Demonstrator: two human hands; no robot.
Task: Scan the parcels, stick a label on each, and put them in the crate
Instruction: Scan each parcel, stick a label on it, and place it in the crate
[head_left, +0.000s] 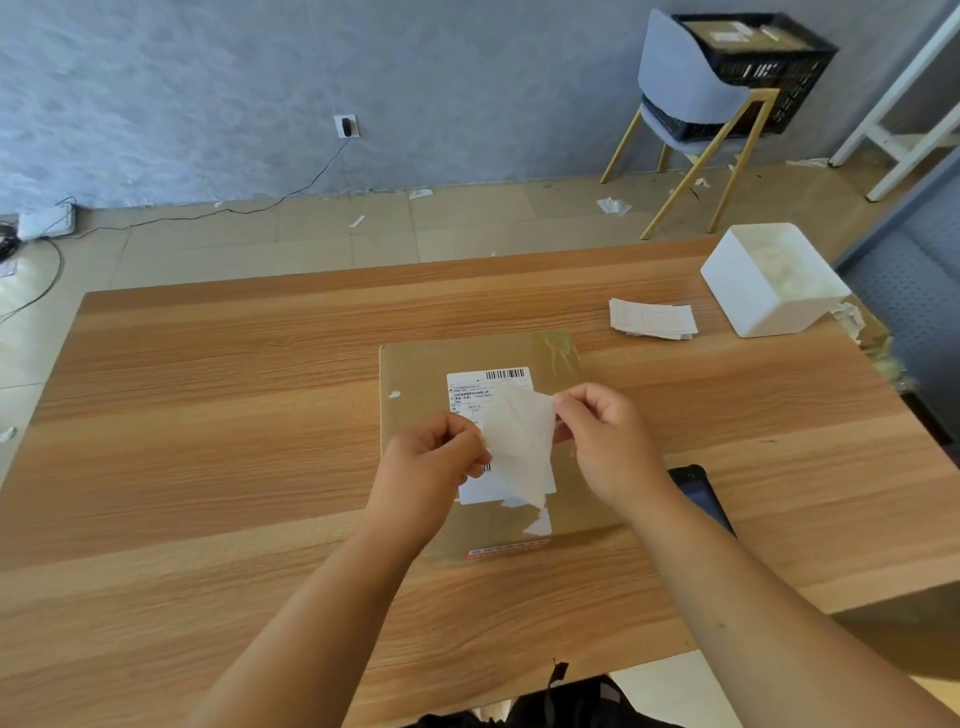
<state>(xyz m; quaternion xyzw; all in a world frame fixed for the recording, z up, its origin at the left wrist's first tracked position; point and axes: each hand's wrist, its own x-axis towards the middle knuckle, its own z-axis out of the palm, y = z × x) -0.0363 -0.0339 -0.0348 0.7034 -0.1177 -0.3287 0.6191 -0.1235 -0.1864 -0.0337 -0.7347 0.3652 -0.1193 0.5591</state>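
I am at the labelling step. The parcel, a flat brown one, lies in the middle of the tabletop, with a printed label with a barcode already on its upper face. Above it I hold a white sheet between both hands. The left hand pinches its left edge with curled fingers, and the right hand pinches its upper right corner. I think I am separating a sticker from its backing, but I cannot tell which layer is which.

The next move, in my judgement, needs a slow pull so the thin paper does not tear or curl onto itself. Then the sticky side must go down flat on a bare part of the parcel, not over the barcode.

A dark device, maybe the scanner, lies beside my right forearm. More label sheets lie near a white box. The crate stands on a chair well apart from the tabletop, with parcels inside.
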